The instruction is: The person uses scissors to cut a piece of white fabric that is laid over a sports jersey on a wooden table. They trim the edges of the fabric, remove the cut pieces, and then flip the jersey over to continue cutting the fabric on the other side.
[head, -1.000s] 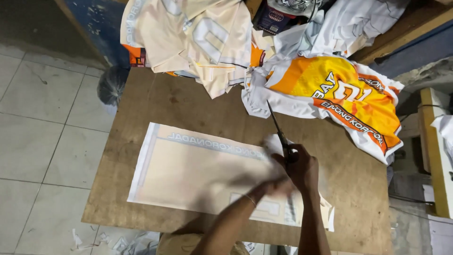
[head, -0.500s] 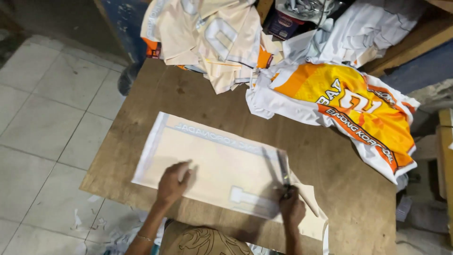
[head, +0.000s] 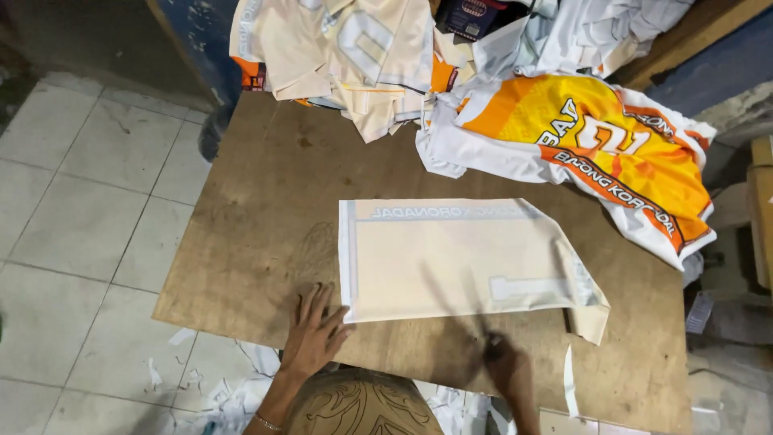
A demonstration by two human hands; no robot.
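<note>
One cream fabric panel (head: 459, 258) lies flat at table (head: 258, 209) centre, long axis running left-right, its angled cut end toward the right. Left hand (head: 314, 330) rests flat at the panel's near-left corner, fingers spread wide, holding nothing; right hand (head: 503, 366) is motion-blurred at the near edge w/ a dark blurred tool, grip can't be told. Two garment heaps at far edge: cream pile (head: 354, 56), orange-white jersey (head: 596, 145); paper scraps (head: 217, 387) on floor.

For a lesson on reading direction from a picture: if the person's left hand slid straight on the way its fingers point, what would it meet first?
The left hand lies flat on the wooden table, fingers pointing up and slightly right. It would probably meet the cream fabric panel first, at its lower left corner, which the fingertips already nearly touch.
</note>
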